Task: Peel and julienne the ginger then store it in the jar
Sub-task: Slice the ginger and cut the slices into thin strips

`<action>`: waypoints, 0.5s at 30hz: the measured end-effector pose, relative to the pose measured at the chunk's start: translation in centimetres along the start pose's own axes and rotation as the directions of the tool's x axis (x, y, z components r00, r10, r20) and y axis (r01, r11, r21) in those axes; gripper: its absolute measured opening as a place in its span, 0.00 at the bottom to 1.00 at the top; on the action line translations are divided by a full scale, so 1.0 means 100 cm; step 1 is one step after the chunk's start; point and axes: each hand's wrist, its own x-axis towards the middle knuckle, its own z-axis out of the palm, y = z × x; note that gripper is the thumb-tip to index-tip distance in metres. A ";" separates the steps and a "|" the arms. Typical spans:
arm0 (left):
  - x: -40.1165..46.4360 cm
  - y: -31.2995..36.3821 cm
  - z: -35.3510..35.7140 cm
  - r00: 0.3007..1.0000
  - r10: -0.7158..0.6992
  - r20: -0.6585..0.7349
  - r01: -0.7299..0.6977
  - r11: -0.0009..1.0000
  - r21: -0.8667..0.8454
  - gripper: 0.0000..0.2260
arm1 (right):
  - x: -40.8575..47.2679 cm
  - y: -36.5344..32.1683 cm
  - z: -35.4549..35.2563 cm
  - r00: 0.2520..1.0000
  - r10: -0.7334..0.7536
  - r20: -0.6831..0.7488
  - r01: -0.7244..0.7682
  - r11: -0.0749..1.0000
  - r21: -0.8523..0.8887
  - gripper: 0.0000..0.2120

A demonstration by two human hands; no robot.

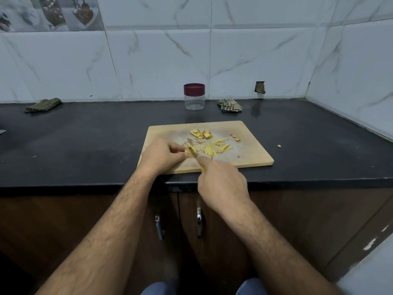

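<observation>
- While your left hand point(162, 155) pinches the small pale-yellow ginger piece point(188, 150) on the wooden cutting board point(251, 141), your right hand point(221, 179) grips the yellow-handled knife point(194, 154); julienning is under way, I judge.
- Next, keep fingertips back; cut strips point(219, 146) lie beside; the clear maroon-lidded jar point(194, 96) stands closed behind.

— How many of each do you count?
— One cutting board point(251, 145), one jar point(194, 96), one knife point(194, 154), two cloths point(43, 104) point(229, 105), two cabinet handles point(159, 227) point(199, 222).
— Ginger?
— Two larger chunks point(201, 133); the strips point(217, 146) are too many to count.
</observation>
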 end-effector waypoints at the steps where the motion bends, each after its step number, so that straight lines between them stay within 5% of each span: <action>1: 0.000 0.000 0.000 1.000 -0.002 -0.003 0.002 1.000 -0.010 0.11 | 0.001 -0.001 0.001 1.000 -0.003 0.000 0.003 1.000 0.003 0.21; 15: 0.000 -0.002 0.001 0.999 0.037 -0.013 -0.037 0.999 -0.034 0.06 | 0.014 -0.006 0.008 1.000 -0.026 -0.010 0.026 1.000 0.012 0.25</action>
